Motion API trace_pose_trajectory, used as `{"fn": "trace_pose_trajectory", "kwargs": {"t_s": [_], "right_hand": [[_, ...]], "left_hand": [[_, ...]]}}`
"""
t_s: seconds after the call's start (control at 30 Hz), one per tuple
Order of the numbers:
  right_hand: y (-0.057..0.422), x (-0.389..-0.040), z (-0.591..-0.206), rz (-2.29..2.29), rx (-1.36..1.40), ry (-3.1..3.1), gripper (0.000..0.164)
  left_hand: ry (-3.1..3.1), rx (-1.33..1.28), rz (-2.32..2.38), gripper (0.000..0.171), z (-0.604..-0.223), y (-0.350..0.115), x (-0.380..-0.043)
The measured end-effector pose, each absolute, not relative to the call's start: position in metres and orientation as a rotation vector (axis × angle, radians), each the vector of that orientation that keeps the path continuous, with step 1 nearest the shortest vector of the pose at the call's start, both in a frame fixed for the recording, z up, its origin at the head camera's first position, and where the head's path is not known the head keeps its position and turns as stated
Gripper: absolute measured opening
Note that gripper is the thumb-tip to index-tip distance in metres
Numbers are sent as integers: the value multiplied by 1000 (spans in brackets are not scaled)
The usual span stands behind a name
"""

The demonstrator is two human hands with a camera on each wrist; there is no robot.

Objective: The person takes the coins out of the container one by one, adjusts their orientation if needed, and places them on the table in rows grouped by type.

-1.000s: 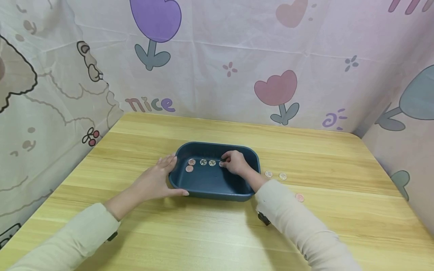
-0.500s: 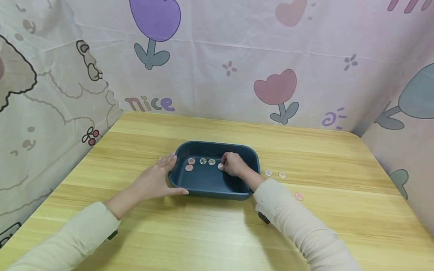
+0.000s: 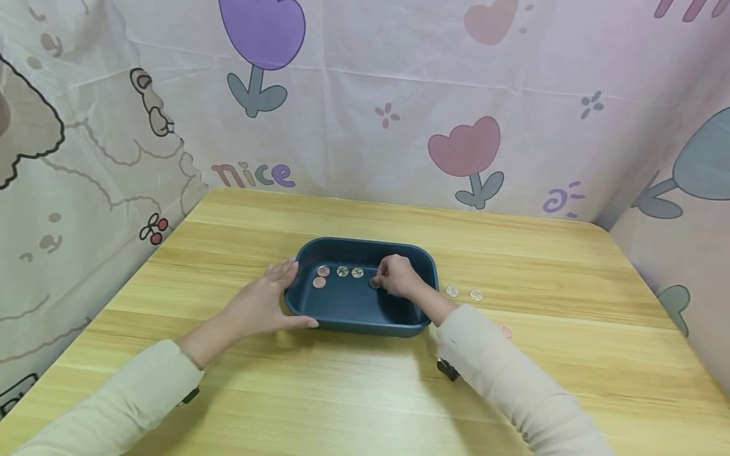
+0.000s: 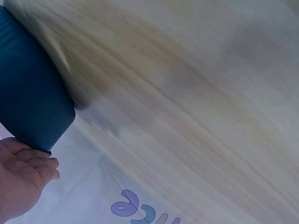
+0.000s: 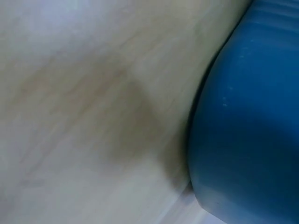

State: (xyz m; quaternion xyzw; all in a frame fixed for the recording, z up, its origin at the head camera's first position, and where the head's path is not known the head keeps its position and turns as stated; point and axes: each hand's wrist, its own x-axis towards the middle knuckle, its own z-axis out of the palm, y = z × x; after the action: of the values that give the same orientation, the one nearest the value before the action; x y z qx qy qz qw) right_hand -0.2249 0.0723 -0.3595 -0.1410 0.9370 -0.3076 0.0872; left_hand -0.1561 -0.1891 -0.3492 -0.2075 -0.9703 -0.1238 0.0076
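Observation:
A dark blue tub (image 3: 353, 326) with rounded corners sits on the table. Its floor carries several round, coin-like discs, among them a copper-coloured disc (image 3: 323, 271) and a pale gold disc (image 3: 357, 273). My left hand (image 3: 259, 297) rests against the tub's left end, thumb stretched along the front wall and fingers at the left rim. In the left wrist view the left hand (image 4: 23, 177) touches the tub's rim from below. Inside the tub, my right hand (image 3: 399, 277) has curled fingers pinching a coin-like disc (image 3: 374, 283), dark-looking now, close over the floor.
Right of the tub, two pale discs (image 3: 464, 294) lie on the wooden table (image 3: 353, 392). A reddish disc (image 3: 505, 330) sits nearer, partly behind the right sleeve (image 3: 502, 373). A printed cloth (image 3: 365, 82) hangs behind and at both sides.
The pinched disc has shifted slightly towards me and turned from pale to dark in view. The right forearm has edged a little to the right; my left hand and the tub hold still.

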Motion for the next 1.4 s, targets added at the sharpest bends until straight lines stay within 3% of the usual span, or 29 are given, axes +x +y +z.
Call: {"fn": "trace_pose_trajectory", "kwargs": {"t_s": [0.47,1.4], "right_hand": [[94,-208,-340,-1242,-485,2692,16],[202,-176,-322,-1588,-96,2562,22]], "left_hand": [[-3037,-650,-384,112,-348,-188,-156],[-3016,-666,-368,110,-349,-188,-155]]}}
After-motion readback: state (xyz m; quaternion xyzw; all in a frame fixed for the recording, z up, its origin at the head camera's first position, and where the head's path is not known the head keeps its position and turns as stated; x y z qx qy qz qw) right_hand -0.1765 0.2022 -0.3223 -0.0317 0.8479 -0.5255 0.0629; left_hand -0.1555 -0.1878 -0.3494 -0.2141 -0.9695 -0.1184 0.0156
